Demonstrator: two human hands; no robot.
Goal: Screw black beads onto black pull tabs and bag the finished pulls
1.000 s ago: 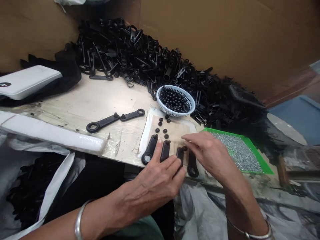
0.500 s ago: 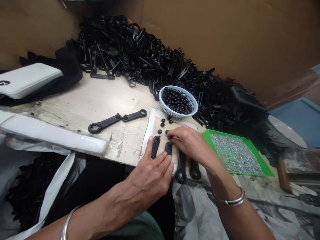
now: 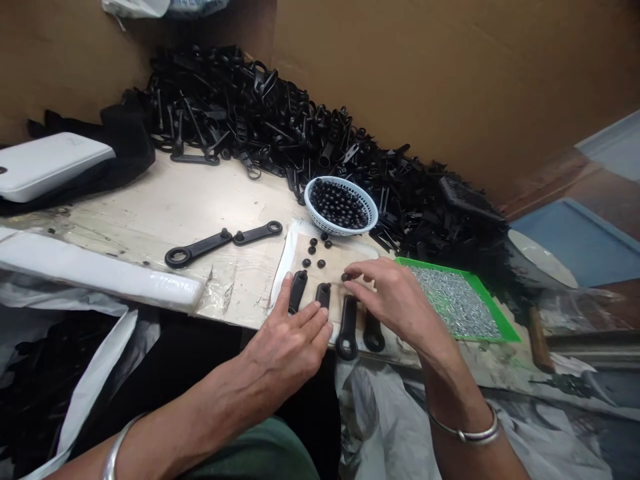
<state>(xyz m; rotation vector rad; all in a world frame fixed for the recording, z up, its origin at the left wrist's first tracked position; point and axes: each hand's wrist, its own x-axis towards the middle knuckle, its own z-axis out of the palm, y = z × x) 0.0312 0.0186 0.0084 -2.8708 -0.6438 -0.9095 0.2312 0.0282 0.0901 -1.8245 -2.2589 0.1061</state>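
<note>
My left hand (image 3: 295, 343) lies flat with its fingers stretched over two black plastic crank-like arms, a left one (image 3: 299, 288) and a middle one (image 3: 323, 293), each with a small knob at its far end. Between thumb and fingertips of my right hand (image 3: 383, 293), a small round black knob (image 3: 345, 277) is pinched above the far end of another black arm (image 3: 347, 333). A further arm (image 3: 373, 333) lies under the right hand, partly hidden. Several loose black knobs (image 3: 313, 250) rest on the pad beyond my hands.
A pale blue basket (image 3: 310, 213) of black knobs stands behind the pad. To the right is a green tray (image 3: 507, 327) of small metal pins. A heap of black plastic parts (image 3: 280, 113) lines the back. Two joined-looking arms (image 3: 200, 248) lie left, near a white power bank (image 3: 55, 163).
My right hand has moved from among the loose knobs toward the far end of the third arm, with a knob now pinched. My left hand stays on the arms. The view has shifted slightly.
</note>
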